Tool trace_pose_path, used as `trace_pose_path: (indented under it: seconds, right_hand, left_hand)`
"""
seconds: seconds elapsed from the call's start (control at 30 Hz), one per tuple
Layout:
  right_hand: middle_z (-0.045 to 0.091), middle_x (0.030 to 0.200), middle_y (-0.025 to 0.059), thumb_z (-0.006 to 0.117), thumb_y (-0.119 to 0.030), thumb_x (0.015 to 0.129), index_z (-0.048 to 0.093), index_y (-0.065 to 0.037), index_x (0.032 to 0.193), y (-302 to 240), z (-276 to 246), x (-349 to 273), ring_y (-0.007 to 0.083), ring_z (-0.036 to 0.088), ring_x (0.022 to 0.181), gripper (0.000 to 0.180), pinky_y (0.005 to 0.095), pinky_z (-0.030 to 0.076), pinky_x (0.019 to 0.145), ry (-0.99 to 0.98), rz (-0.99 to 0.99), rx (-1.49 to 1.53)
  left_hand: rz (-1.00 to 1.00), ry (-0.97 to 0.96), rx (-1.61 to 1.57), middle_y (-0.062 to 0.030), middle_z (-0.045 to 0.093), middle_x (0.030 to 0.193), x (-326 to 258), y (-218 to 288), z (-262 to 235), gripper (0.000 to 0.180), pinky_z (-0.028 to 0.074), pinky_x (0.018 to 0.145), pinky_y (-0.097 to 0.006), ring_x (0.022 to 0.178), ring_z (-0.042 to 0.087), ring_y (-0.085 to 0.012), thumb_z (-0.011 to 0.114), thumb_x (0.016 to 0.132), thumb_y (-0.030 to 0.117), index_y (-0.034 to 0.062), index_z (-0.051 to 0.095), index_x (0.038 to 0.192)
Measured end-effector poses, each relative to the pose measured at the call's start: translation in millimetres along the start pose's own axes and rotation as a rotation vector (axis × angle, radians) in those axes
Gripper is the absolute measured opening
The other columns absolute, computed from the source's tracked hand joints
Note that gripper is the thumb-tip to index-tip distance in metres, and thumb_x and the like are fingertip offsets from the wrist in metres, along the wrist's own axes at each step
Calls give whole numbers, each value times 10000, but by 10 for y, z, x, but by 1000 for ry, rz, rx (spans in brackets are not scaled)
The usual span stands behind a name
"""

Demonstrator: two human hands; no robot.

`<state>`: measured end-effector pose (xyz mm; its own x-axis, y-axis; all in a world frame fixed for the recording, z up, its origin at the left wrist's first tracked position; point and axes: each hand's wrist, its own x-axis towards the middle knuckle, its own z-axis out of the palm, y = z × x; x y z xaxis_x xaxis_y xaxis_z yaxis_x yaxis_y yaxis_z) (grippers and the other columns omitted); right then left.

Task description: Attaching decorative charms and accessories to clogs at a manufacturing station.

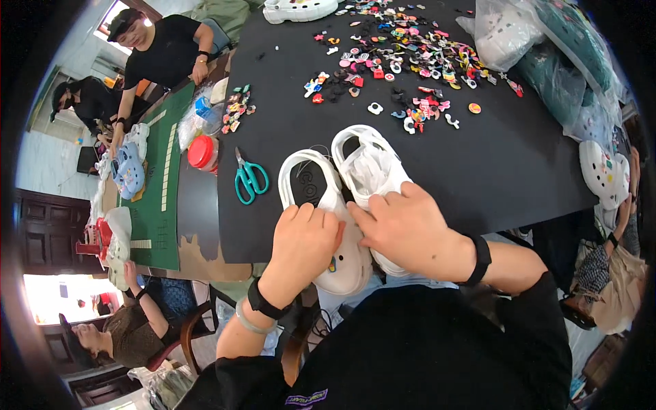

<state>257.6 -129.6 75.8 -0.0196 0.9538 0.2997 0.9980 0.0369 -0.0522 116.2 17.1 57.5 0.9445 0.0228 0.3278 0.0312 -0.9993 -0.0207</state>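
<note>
Two white clog shoes lie side by side at the near edge of a black table. My left hand rests on the toe of the left clog, fingers curled over it. A small charm shows on that toe just below the hand. My right hand lies across the toe of the right clog, its fingers pointing left toward the left clog. The right clog has clear plastic stuffed inside.
Teal-handled scissors lie left of the clogs. Many small coloured charms are scattered across the far table. Bagged shoes sit at the far right, a red-lidded jar at the left. Other people work at a green table on the left.
</note>
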Motion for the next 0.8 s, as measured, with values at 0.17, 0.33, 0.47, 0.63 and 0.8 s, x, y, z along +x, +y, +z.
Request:
trace_pose_path:
  seconds: [0.17,0.33,0.47,0.63,0.8]
  right_hand:
    - [533,629,10,664,-198,688,574,-91,817,-68,65,110,144,572,550,190,278,375,557,-58,-8,-93]
    - [539,605,18,655,-173,693,518,-99,737,50,201,111,169,585,522,162,300,403,519,86,20,123]
    - [553,614,41,642,-145,719,506,-88,746,69,210,141,208,595,527,150,335,458,549,26,18,156]
    - [598,605,71,560,-76,778,496,-30,874,251,86,125,258,625,537,125,376,487,515,-57,-32,350]
    - [617,919,107,490,-86,925,496,-21,1075,444,124,-57,199,616,854,164,322,482,755,-13,140,1202]
  left_hand:
    - [-5,-98,70,-38,450,593,-69,13,-6,216,363,589,-340,612,479,-212,683,727,146,96,485,656]
    - [3,18,-55,-34,462,550,-11,-78,-6,235,354,556,-341,563,474,-210,681,737,122,90,482,617]
    - [-66,77,-191,-49,462,553,-101,-186,-36,206,350,554,-355,559,474,-234,677,735,86,74,500,630]
    - [-98,94,-250,-62,459,557,-161,-259,-73,203,351,550,-372,556,472,-256,655,762,89,67,505,626]
    - [-153,14,-460,-113,486,584,-104,-323,-23,253,369,562,-400,575,482,-318,601,818,135,52,485,610]
